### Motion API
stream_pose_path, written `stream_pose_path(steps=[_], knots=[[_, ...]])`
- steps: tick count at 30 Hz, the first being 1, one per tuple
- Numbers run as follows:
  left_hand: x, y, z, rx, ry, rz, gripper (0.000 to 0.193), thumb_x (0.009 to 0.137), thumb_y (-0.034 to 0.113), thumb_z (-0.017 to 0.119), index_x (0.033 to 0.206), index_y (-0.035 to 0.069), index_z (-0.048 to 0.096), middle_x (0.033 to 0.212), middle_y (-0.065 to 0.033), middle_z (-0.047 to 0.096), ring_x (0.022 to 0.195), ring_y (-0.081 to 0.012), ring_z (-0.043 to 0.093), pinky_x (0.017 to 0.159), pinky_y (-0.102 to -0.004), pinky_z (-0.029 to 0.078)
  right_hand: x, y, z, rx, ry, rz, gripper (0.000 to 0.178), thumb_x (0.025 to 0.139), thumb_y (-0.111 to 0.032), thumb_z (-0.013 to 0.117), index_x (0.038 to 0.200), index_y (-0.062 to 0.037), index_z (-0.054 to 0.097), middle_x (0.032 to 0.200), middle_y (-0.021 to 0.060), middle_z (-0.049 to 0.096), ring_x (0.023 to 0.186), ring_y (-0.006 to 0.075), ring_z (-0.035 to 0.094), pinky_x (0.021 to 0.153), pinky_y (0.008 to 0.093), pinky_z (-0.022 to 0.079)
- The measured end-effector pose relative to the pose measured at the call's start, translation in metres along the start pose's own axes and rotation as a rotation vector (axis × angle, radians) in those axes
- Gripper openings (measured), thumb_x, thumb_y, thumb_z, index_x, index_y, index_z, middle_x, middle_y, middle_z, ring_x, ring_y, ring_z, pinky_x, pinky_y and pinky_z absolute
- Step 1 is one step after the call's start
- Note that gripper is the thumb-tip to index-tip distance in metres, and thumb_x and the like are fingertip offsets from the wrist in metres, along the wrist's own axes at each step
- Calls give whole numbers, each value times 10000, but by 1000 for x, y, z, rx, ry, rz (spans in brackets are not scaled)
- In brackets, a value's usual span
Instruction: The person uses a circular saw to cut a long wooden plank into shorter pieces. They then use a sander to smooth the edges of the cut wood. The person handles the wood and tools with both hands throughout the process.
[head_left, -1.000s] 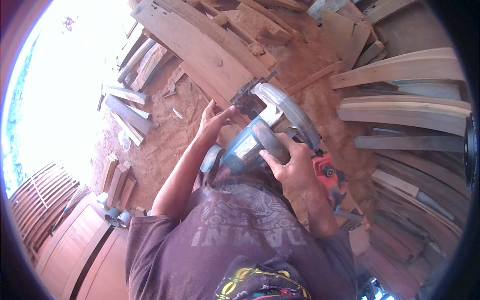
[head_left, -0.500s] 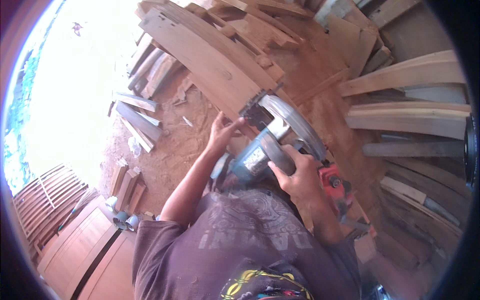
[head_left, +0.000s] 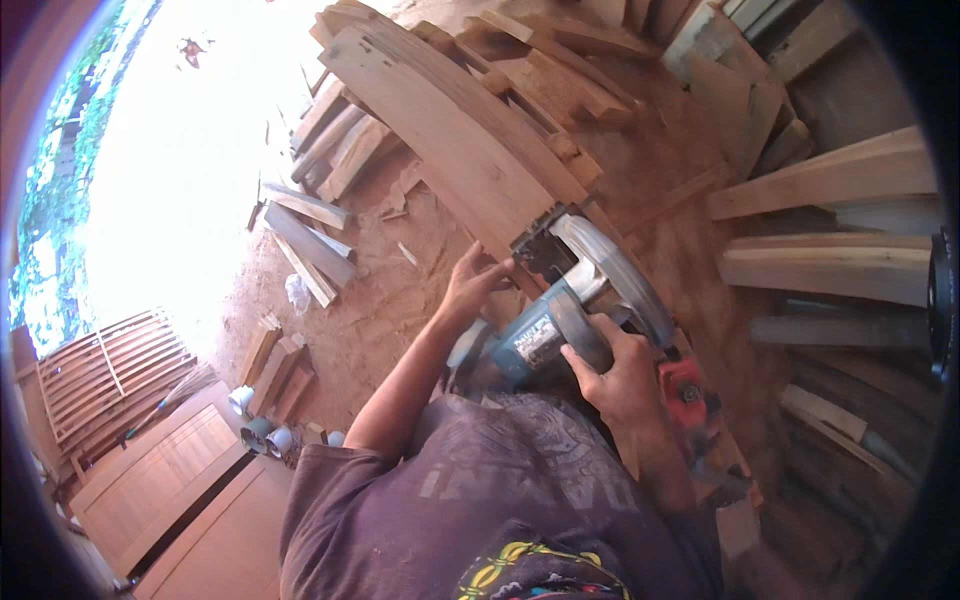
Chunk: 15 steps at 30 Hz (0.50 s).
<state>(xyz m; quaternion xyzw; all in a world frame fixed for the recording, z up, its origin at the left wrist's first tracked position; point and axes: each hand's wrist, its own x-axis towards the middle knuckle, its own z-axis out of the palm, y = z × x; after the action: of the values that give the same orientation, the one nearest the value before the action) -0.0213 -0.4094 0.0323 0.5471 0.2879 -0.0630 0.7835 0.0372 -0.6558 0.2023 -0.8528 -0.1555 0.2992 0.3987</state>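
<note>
Wooden curved plank (head_left: 450, 130), frame centre, is mid-cut: right hand (head_left: 615, 375) closed around the circular saw (head_left: 575, 310), left hand (head_left: 475, 285) fingers pressing plank edge; next, steady feed.

Right hand (head_left: 622, 372) wrapped round handle of blue circular saw (head_left: 560, 325), saw sitting on near end of long curved plank (head_left: 450, 135). Left hand (head_left: 470, 288) pressing plank edge just beside saw. Sawdust floor (head_left: 370, 320), offcuts (head_left: 310, 245) scattered left.

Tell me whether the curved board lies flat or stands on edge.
Flat: the curved board shows its broad face upward, with the circular saw resting on it.
</note>
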Motion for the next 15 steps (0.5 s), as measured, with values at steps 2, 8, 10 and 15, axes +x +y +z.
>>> stream_pose_path(steps=[2, 8, 10, 15], knots=[[0, -5, -3, 7, -14, 27, 459, 1028, 222, 734, 1438, 70, 596, 1264, -45, 729, 1094, -134, 689, 880, -309, 560, 0, -1, 0, -7, 0, -2, 290, 898, -126, 803, 1155, -16, 728, 928, 208, 768, 898, 338, 785, 784, 402, 579], [-3, -5, 5, -34, 9, 26, 475, 1047, 188, 705, 1476, 42, 562, 1303, -60, 719, 1133, -148, 688, 940, -314, 567, 2, 4, -1, 84, -11, -74, 279, 911, -140, 810, 1151, -34, 718, 911, 200, 762, 886, 349, 786, 759, 400, 587], [-4, 0, 7, -24, 9, 37, 489, 1052, 183, 699, 1494, 41, 547, 1318, -67, 713, 1140, -152, 686, 950, -317, 565, 1, 6, 0, 96, -6, -87, 272, 915, -136, 809, 1148, -34, 713, 904, 196, 761, 882, 340, 789, 754, 396, 588], [-4, -3, 6, -31, 6, 41, 500, 1058, 177, 691, 1507, 28, 528, 1347, -83, 701, 1172, -160, 680, 984, -334, 554, 2, 7, 1, 98, 0, -105, 261, 913, -122, 807, 1137, -29, 710, 891, 188, 758, 866, 329, 792, 742, 393, 588]])
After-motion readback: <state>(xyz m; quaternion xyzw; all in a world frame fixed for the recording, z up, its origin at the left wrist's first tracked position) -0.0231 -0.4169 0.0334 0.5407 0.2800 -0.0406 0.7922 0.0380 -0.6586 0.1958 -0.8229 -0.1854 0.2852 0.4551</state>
